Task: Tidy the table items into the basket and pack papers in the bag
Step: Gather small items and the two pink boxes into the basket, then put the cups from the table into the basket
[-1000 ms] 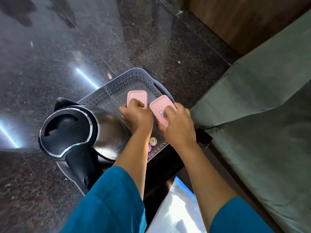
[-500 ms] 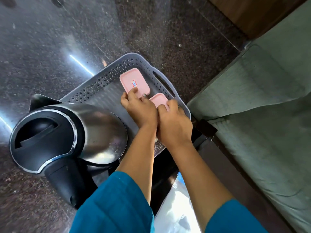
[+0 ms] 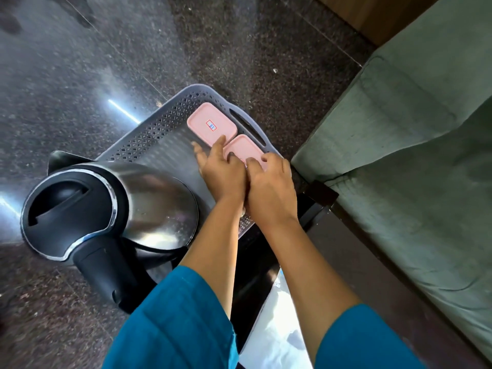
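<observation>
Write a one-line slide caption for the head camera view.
Both hands, left hand and right hand, settle two pink rectangular lidded boxes into a grey perforated plastic basket beside a steel kettle.

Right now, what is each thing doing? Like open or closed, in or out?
Kettle: lid closed, standing in the basket.
Pink box with sticker: lid on, flat in the basket.
Plain pink box: lid on, beside the first one.
Basket: partly filled.
Left hand: touching both boxes.
Right hand: on the plain box.

kettle (image 3: 111, 209) crowding basket (image 3: 170, 113) left, bare mesh beyond, sofa (image 3: 399, 155) hemming right
</observation>
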